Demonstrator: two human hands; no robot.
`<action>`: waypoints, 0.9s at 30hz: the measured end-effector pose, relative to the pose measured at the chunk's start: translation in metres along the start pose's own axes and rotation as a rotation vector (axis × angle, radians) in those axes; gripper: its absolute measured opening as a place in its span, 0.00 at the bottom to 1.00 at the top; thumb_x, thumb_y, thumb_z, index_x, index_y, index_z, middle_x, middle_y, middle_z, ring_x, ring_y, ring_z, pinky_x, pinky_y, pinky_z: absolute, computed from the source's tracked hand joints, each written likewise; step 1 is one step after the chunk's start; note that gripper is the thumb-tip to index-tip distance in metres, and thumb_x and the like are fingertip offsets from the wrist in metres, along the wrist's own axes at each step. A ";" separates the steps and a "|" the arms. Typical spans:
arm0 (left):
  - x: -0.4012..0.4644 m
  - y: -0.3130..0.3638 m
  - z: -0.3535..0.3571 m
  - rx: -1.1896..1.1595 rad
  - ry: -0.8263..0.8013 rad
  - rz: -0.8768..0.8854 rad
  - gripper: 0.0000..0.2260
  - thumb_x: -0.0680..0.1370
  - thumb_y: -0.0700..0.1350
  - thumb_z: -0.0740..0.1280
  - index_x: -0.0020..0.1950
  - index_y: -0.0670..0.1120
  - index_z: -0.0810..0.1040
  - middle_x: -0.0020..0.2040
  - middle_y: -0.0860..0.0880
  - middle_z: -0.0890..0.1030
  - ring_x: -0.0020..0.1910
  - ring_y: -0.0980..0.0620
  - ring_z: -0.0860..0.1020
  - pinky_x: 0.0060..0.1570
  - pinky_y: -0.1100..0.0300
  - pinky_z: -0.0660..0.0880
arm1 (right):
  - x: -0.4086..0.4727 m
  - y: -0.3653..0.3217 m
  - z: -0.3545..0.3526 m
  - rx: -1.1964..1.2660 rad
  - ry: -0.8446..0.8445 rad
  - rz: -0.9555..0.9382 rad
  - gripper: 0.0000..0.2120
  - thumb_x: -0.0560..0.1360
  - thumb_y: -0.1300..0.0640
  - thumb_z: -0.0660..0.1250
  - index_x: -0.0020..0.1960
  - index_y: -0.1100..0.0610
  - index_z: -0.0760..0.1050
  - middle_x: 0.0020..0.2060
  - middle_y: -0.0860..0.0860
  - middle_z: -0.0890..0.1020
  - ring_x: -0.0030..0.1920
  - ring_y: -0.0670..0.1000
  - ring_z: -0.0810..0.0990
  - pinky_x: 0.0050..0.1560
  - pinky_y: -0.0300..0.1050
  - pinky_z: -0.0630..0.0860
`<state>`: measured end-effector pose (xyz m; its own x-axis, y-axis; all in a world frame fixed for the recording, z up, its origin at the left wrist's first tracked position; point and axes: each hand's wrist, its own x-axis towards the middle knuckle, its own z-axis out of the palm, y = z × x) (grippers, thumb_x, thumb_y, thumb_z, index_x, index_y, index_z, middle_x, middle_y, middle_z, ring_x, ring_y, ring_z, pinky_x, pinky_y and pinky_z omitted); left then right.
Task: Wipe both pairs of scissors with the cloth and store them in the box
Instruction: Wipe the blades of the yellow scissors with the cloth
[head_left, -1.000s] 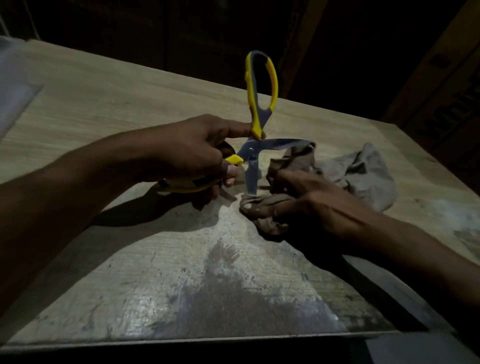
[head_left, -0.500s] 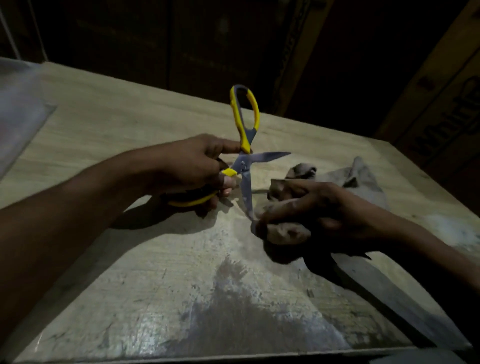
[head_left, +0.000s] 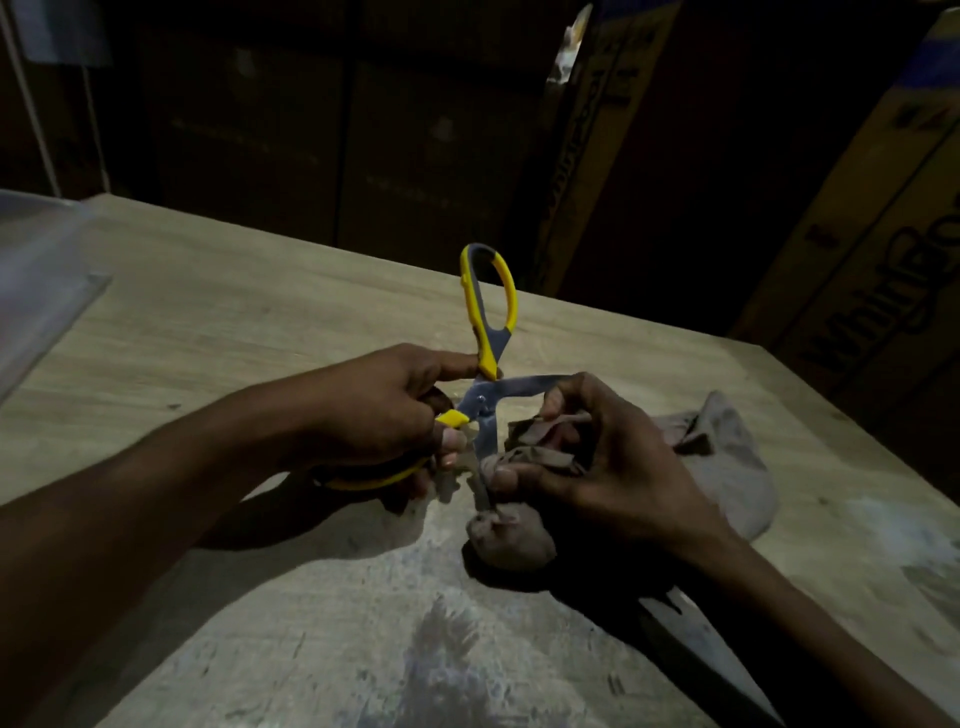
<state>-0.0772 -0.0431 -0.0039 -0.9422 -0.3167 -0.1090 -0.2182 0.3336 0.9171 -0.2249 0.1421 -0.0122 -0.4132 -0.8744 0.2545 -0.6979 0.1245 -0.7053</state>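
A pair of yellow and grey scissors (head_left: 485, 332) is held over the wooden table (head_left: 234, 322) with its blades spread wide. My left hand (head_left: 384, 415) grips the lower yellow handle, while the other handle stands upright. One blade points right, the other points down. My right hand (head_left: 608, 457) pinches the brown cloth (head_left: 727, 457) around the downward blade. The rest of the cloth trails to the right on the table. A second pair of scissors is not in view.
A clear plastic box or lid (head_left: 36, 275) sits at the far left edge of the table. Large cardboard cartons (head_left: 857, 260) stand behind the table on the right. The near part of the table is scuffed and stained.
My right hand has lifted the cloth off the table and closed it around the downward blade. The scissors stay in my left hand, blades still spread.
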 end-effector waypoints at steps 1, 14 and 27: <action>0.000 0.001 0.000 0.015 0.002 0.001 0.31 0.83 0.32 0.66 0.73 0.66 0.69 0.49 0.38 0.87 0.38 0.44 0.85 0.44 0.43 0.85 | 0.001 -0.001 0.002 0.001 0.059 0.016 0.21 0.66 0.46 0.83 0.49 0.51 0.75 0.39 0.50 0.87 0.40 0.50 0.86 0.42 0.58 0.83; 0.000 0.003 0.005 0.141 0.012 0.085 0.30 0.81 0.36 0.69 0.73 0.68 0.69 0.57 0.45 0.87 0.49 0.46 0.87 0.52 0.47 0.85 | 0.005 0.000 0.030 -0.028 0.375 0.000 0.04 0.70 0.52 0.82 0.41 0.49 0.87 0.36 0.41 0.86 0.39 0.40 0.85 0.38 0.39 0.80; -0.002 0.008 0.008 0.194 0.054 0.108 0.33 0.81 0.38 0.71 0.79 0.64 0.66 0.60 0.55 0.82 0.56 0.55 0.81 0.51 0.59 0.82 | 0.006 -0.013 0.023 -0.139 0.316 0.010 0.07 0.69 0.50 0.82 0.38 0.49 0.85 0.35 0.42 0.86 0.38 0.40 0.85 0.40 0.46 0.83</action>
<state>-0.0788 -0.0328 0.0010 -0.9491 -0.3148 0.0112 -0.1663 0.5309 0.8310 -0.2053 0.1245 -0.0169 -0.5661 -0.6867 0.4561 -0.7571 0.2142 -0.6171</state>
